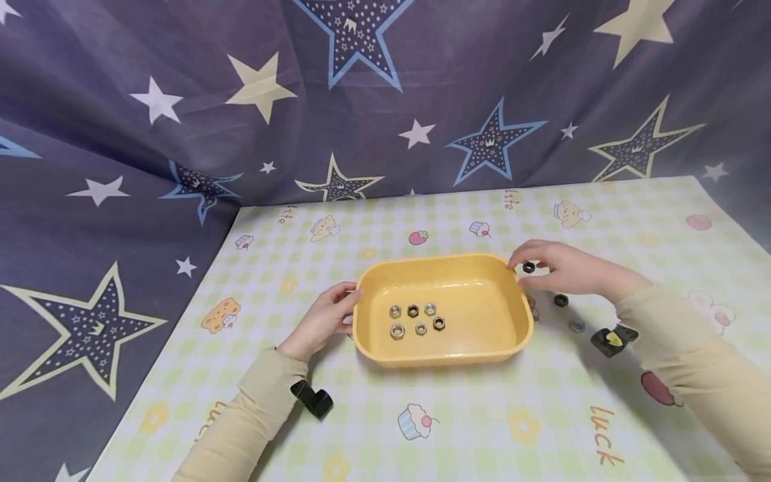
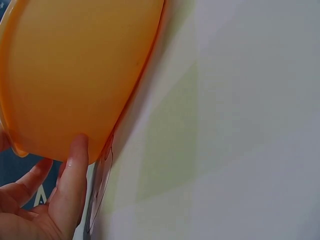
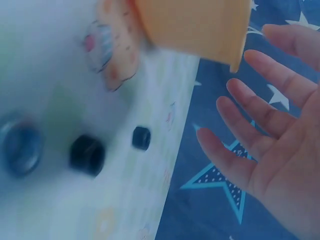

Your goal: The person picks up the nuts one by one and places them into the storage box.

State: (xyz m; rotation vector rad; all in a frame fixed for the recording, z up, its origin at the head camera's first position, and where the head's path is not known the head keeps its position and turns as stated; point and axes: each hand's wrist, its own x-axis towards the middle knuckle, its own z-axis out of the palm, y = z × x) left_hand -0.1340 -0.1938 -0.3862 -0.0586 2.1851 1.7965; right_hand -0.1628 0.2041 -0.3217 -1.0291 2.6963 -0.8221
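A yellow plastic tray (image 1: 434, 355) stands on the table, with several silver and dark hex nuts (image 1: 421, 329) in its left half. At its left end my left hand (image 1: 325, 316) grips the wall, the thumb at the rim and the other fingers outside. In the left wrist view, fingers (image 2: 75, 165) lie against the orange-looking wall. My right hand (image 1: 563, 268) is beside the tray's upper right corner. In the right wrist view its fingers (image 3: 267, 112) are spread, with a gap to the tray. Below that hand lie a black nut (image 1: 529, 267), another black nut (image 1: 561, 300) and a silver nut (image 1: 576, 326).
A pale checked tablecloth (image 1: 337, 428) with printed cupcakes and flowers covers the table. Behind and to the left hangs a dark blue curtain (image 1: 199, 87) with stars. A black mount (image 1: 312, 399) is on the left wrist, another (image 1: 613, 340) on the right.
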